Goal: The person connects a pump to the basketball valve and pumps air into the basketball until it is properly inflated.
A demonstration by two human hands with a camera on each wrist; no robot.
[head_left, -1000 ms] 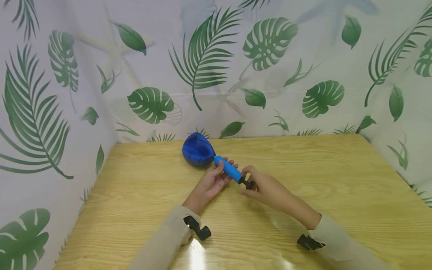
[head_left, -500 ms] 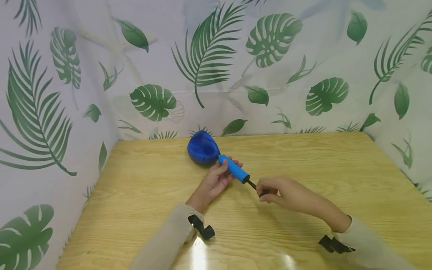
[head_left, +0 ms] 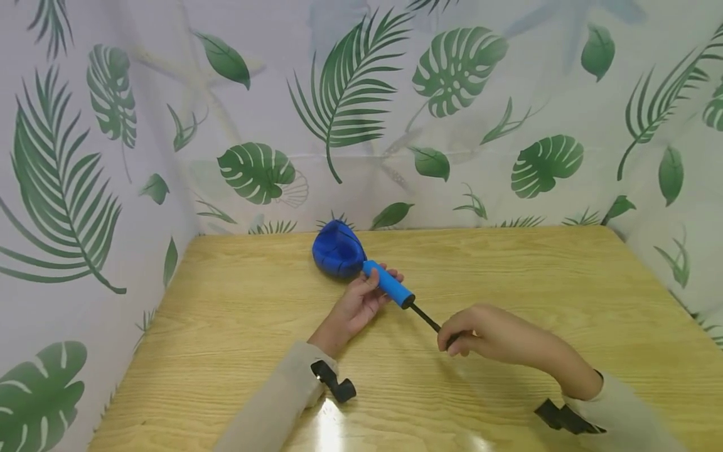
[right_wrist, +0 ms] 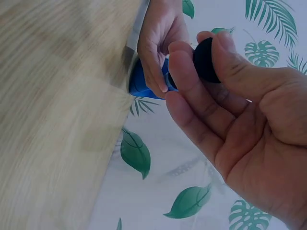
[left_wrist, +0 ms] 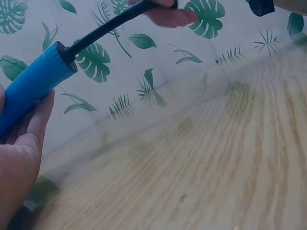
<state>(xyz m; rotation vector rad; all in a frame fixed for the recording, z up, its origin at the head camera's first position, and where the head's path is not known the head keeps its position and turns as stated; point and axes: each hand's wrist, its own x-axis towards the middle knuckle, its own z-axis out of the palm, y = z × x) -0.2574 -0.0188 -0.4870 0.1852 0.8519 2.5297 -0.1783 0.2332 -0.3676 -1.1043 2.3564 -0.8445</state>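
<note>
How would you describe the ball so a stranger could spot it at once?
Look along the wood-grain table toward its far edge, near the leaf-print backdrop. The dark blue ball is there, at the tip of the hand pump in the person's left hand. Its rounded, dented shape sets it apart from the straight, lighter-blue pump.

You can read no text, label, brand, number or sign in any view. The pump [head_left: 390, 285] shows you no legible lettering; on the ball [head_left: 337, 250] you see dark lines that form no readable word or number, and the cloth [head_left: 361, 201] gives you printed leaves, without readable letters.
</note>
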